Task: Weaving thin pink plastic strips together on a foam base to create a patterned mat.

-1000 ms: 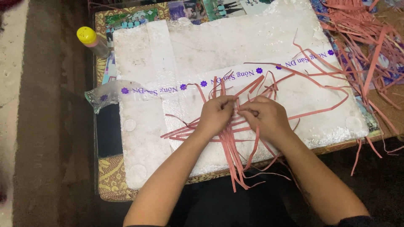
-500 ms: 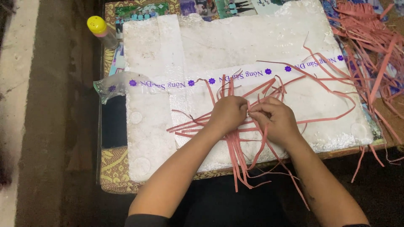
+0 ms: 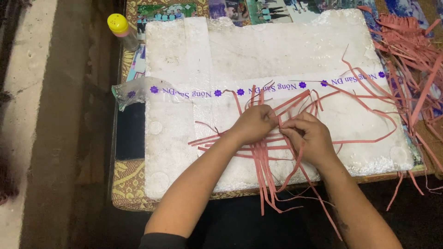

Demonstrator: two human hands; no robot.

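My left hand (image 3: 255, 123) and my right hand (image 3: 310, 137) meet over a crossing bundle of thin pink paper strips (image 3: 265, 161) on a white foam board (image 3: 258, 50). Both hands pinch strips where they cross, fingertips almost touching. Long strips trail off the board's near edge and curl out to the right. A band of clear tape with purple print (image 3: 203, 91) runs across the board behind the hands.
A heap of loose pink strips (image 3: 415, 50) lies at the right of the table. A small bottle with a yellow cap (image 3: 121, 28) stands at the back left. The table edge with a patterned cloth (image 3: 127, 184) is near me; bare floor lies to the left.
Both hands stay pinched on the crossing strips, fingers shifting slightly. The view has shifted, so the board sits further right in frame.
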